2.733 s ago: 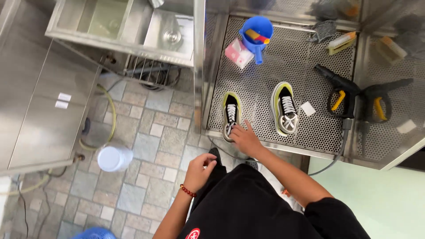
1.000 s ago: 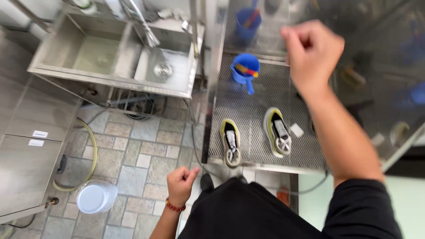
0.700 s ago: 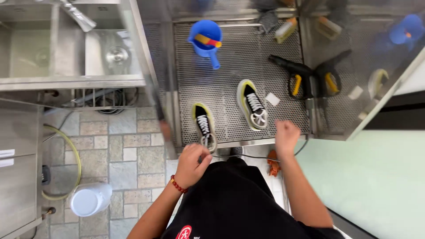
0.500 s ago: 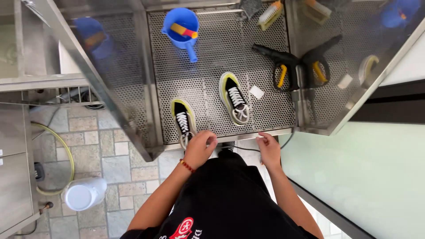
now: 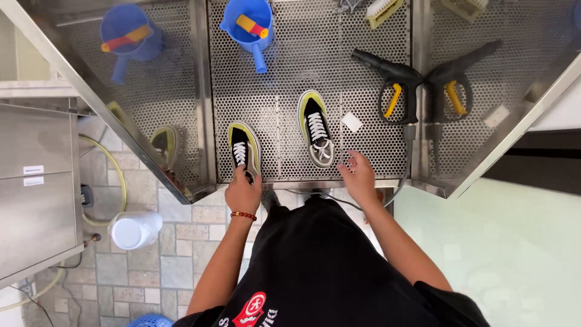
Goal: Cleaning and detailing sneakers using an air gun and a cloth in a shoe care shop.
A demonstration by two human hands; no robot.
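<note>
Left hand (image 5: pixel 243 192) on the heel end of the left sneaker (image 5: pixel 243 150), fingers curled over it at the front edge of the perforated metal tabletop (image 5: pixel 284 91). Right hand (image 5: pixel 358 177) just beside the right sneaker (image 5: pixel 316 128), fingers loosely spread, gripping nothing. Black spray gun (image 5: pixel 394 85) and blue scoop (image 5: pixel 251 24) farther back.

Left shoe (image 5: pixel 243 149): on the tray (image 5: pixel 284 72), under the left hand (image 5: pixel 243 192).
Right shoe (image 5: pixel 316 128): just behind the right hand (image 5: pixel 358 177).
Jug (image 5: pixel 249 21): far back.
Spray gun (image 5: pixel 392 82): right of the shoes.
</note>
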